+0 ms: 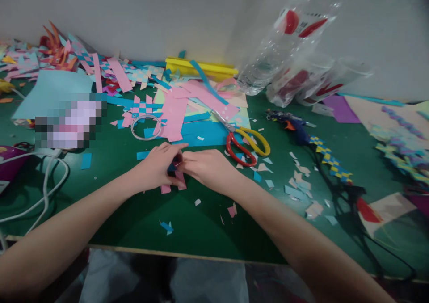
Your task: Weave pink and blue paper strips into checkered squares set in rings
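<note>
My left hand [157, 166] and my right hand [209, 166] meet fingertip to fingertip over the green table [187, 222]. Both pinch a small woven piece of pink and blue paper strips [177, 173]. Pink strip ends stick out below my left fingers. Most of the piece is hidden by the fingers. Scissors with red and yellow handles [246, 144] lie just right of my right hand, and a roll of clear tape [146, 127] lies behind my left hand.
Piles of pink and blue paper strips [187, 111] cover the back of the table, with a yellow tray [201, 68] behind. Clear plastic bottles [291, 44] lean at back right. A blue glue gun [295, 128] and its cord run right. White cables [47, 182] lie left. Scraps litter the table.
</note>
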A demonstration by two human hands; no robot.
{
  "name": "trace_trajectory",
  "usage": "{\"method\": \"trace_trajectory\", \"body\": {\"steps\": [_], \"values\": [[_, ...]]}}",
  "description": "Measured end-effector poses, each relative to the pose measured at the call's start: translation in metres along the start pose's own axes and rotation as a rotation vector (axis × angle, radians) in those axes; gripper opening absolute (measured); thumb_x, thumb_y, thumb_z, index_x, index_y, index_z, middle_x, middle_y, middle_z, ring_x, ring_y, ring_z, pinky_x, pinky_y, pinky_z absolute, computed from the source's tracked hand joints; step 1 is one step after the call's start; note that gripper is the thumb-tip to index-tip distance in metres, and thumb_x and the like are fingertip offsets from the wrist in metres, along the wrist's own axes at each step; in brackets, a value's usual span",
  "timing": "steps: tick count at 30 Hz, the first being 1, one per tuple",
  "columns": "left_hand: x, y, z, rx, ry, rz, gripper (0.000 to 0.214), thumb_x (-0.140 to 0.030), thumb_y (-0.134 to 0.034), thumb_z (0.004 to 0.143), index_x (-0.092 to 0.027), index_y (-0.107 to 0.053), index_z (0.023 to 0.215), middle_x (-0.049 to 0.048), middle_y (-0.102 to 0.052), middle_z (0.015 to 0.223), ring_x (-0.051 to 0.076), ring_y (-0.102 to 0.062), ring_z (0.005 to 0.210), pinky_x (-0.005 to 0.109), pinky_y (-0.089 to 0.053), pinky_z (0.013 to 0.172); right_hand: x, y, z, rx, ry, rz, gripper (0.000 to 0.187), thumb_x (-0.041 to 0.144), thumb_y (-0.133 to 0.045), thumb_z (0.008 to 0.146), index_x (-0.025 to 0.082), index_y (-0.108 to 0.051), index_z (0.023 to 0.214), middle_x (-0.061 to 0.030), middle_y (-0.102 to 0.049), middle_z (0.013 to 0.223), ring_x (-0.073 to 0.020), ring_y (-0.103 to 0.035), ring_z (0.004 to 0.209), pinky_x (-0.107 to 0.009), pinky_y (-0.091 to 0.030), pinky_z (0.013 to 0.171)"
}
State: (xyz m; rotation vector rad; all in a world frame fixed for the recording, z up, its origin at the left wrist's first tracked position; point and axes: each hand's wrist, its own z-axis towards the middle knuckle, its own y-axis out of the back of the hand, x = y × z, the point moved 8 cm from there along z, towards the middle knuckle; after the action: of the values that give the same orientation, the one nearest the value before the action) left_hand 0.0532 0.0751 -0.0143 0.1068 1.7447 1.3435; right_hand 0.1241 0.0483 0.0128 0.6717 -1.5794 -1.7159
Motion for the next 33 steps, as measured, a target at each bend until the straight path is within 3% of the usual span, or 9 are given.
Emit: {"method": "trace_trajectory", "body": {"steps": [8, 15, 20, 33], "values": [[0.001, -0.001, -0.001, -0.003, -0.013, -0.010, 0.092, -0.039, -0.081, 0.060, -0.021, -0.035, 0.137, 0.0088, -0.058, 0.114, 0.028, -0.047, 0.107, 0.041, -0.037, 0.089, 0.008, 0.002, 0.001, 0.088, 0.030, -0.064, 0.020, 0.017, -0.051, 0.091, 0.016, -0.068, 0.080, -0.0021, -0.066, 0.083, -0.0121, -0.056, 0.071, -0.026, -0.027, 0.053], [0.002, -0.001, -0.001, -0.019, -0.029, -0.007, 0.094, -0.040, -0.083, 0.058, -0.025, -0.034, 0.137, 0.0071, -0.057, 0.114, 0.028, -0.048, 0.107, 0.041, -0.037, 0.090, 0.006, 0.002, 0.000, 0.037, 0.035, 0.016, 0.017, 0.024, -0.055, 0.090, 0.021, -0.068, 0.079, 0.0005, -0.066, 0.084, -0.0110, -0.059, 0.077, -0.025, -0.026, 0.052], [0.002, 0.000, -0.001, -0.039, -0.040, -0.011, 0.093, -0.039, -0.083, 0.059, -0.024, -0.035, 0.137, 0.0066, -0.057, 0.114, 0.027, -0.049, 0.107, 0.041, -0.037, 0.090, 0.007, -0.001, 0.001, 0.026, 0.032, 0.019, 0.021, 0.024, -0.056, 0.090, 0.019, -0.066, 0.072, -0.0002, -0.066, 0.082, -0.0120, -0.059, 0.076, -0.025, -0.027, 0.053], [-0.001, 0.000, -0.001, -0.019, -0.037, -0.018, 0.091, -0.037, -0.083, 0.059, -0.024, -0.036, 0.136, 0.0092, -0.056, 0.123, 0.029, -0.046, 0.113, 0.045, -0.037, 0.093, 0.006, -0.010, 0.002, 0.069, -0.014, -0.047, 0.014, 0.020, -0.051, 0.091, 0.014, -0.063, 0.089, -0.0060, -0.066, 0.099, -0.0137, -0.059, 0.074, -0.026, -0.030, 0.052]]}}
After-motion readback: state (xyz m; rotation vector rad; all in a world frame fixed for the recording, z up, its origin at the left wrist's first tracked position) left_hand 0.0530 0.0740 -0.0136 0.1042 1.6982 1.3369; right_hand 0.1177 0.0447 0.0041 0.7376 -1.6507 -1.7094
